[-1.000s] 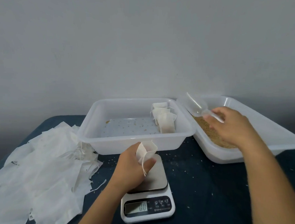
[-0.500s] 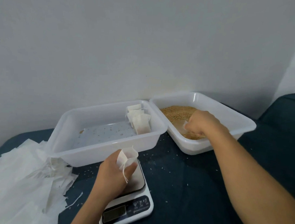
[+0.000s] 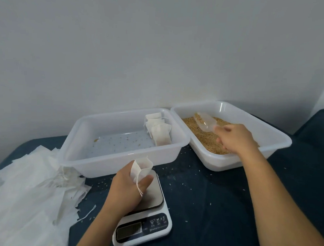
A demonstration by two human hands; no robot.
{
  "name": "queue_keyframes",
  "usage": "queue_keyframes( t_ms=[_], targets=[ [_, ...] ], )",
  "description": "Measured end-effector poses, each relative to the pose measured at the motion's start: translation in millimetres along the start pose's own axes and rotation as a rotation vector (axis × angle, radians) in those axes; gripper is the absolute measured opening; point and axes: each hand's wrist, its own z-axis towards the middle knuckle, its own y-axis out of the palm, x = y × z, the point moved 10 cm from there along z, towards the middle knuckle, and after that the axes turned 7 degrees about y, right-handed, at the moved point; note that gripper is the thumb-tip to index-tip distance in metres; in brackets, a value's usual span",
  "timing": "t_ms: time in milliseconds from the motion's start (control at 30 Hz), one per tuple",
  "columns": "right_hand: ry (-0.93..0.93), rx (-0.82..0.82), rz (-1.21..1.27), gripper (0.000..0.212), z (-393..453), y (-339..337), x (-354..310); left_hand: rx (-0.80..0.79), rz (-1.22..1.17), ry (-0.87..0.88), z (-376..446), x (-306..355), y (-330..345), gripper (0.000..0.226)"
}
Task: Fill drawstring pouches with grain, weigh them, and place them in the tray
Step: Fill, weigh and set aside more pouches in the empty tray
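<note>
Pouch [image 3: 141,168], white and empty with its mouth gaping upward, sits pinched in the left hand [image 3: 127,188], thumb curled against its front and a drawstring dangling down over the knuckles. That hand rests above the steel platform of a small white kitchen scale [image 3: 150,211], whose display sits just below the wrist; the reading is too dim to make out.

Up and to the right, the right hand [image 3: 235,140] grips the handle of a clear plastic scoop [image 3: 204,122], fingers wrapped round it. The scoop points away from the hand, over the brown grain [image 3: 203,137] in a white tub [image 3: 250,115], and holds some grain in its far end. Whether it touches the grain bed I cannot tell.

Between the two hands, just beyond the left one, stands a second white tray [image 3: 122,158]. Filled pouches [image 3: 159,133] lean together in its far right corner, and stray grains dot its floor.

Left of the left hand lies a loose heap of flat empty pouches [image 3: 28,197], strings trailing out toward the scale. Scattered grains speckle the dark blue table cover [image 3: 209,208] around both hands. A plain pale wall [image 3: 160,48] rises behind the containers.
</note>
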Motion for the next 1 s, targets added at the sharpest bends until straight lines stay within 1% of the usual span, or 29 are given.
queue_keyframes(
  t_ms=[100, 167, 233, 267, 367, 467, 567, 667, 800, 933, 1000],
  targets=[
    [-0.036, -0.053, 0.243, 0.028, -17, 1, -11, 0.021, -0.006, -0.031, 2, -4, -5, 0.011],
    [-0.031, -0.135, 0.356, 0.035, -29, 4, -19, 0.036, -0.02, -0.04, 3, -5, -9, 0.013],
    [-0.061, -0.247, 0.391, 0.046, -41, 9, -32, 0.068, -0.033, -0.048, 3, -9, -16, 0.016],
    [-0.092, -0.316, 0.382, 0.048, -48, 13, -39, 0.091, -0.032, -0.056, 3, -11, -20, 0.017],
    [-0.212, -0.508, 0.242, 0.042, -69, 22, -61, 0.131, -0.014, -0.069, 3, -16, -29, 0.017],
    [-0.275, -0.586, 0.055, 0.042, -82, 24, -72, 0.141, 0.032, -0.079, 4, -19, -34, 0.017],
    [-0.297, -0.655, -0.058, 0.038, -92, 28, -82, 0.15, 0.048, -0.087, 5, -20, -35, 0.012],
    [-0.32, -0.674, -0.147, 0.038, -99, 30, -94, 0.149, 0.096, -0.069, 4, -19, -34, 0.019],
    [-0.327, -0.699, -0.25, 0.043, -108, 36, -109, 0.102, 0.164, -0.013, 6, -13, -28, 0.027],
    [-0.349, -0.671, -0.284, 0.05, -110, 35, -121, 0.077, 0.204, 0.002, 6, -12, -24, 0.031],
    [-0.385, -0.65, -0.322, 0.048, -111, 34, -125, 0.076, 0.21, 0.004, 6, -12, -23, 0.031]
  ],
)
